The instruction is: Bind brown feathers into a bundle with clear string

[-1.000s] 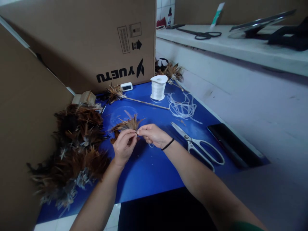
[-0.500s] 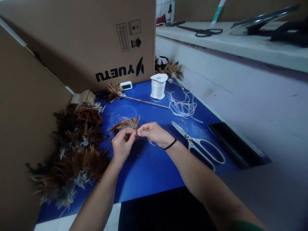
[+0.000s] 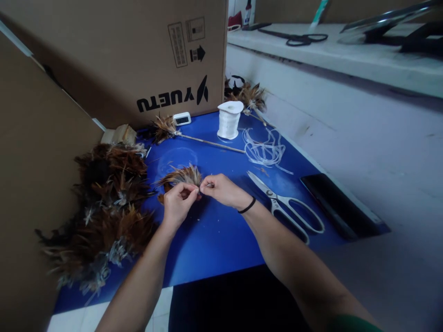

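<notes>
A small bunch of brown and cream feathers is pinched at its base by my left hand, thumb against fingers. Close beside it on the right, my right hand is closed in a pinch near the same base; a small dark bit shows at its fingers, too small to name. To the right lie silver scissors, partly open. A white ribbon spool stands behind, near loose clear strips. A thin stick with feathers at one end lies across the back.
Feather bundles are heaped along the left side of the blue table. A black phone lies at the right edge. A large cardboard box stands behind; black scissors rest on the white ledge.
My right hand has moved slightly right, away from my left fingertips. The feathers remain at my left hand. The whole view has shifted a little.
</notes>
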A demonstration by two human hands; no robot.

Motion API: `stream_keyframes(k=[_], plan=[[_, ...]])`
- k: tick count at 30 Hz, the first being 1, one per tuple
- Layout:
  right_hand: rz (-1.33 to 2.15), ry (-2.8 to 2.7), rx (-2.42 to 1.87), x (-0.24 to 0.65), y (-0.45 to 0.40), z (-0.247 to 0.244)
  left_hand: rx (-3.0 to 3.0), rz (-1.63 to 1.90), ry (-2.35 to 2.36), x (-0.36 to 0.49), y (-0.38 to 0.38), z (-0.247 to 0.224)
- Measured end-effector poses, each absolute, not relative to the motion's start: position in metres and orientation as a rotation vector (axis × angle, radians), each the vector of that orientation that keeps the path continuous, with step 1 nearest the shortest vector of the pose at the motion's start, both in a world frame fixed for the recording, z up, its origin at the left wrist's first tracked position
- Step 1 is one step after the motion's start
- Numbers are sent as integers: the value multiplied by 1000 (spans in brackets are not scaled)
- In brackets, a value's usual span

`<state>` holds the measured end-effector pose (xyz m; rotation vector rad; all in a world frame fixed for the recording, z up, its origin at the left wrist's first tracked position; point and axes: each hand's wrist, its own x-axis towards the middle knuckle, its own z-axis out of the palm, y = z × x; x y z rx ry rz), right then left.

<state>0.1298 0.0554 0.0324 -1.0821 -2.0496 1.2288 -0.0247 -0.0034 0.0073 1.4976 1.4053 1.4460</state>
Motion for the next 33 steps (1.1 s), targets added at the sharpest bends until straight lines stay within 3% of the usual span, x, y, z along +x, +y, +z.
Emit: stream_keyframes(k=[14, 33], plan=[[888, -2328, -1020, 138, 51, 49, 1248, 1338, 1317, -23, 0, 9], [685, -2431, -796, 141, 48, 49, 1271, 1150, 1308, -23, -4, 10]])
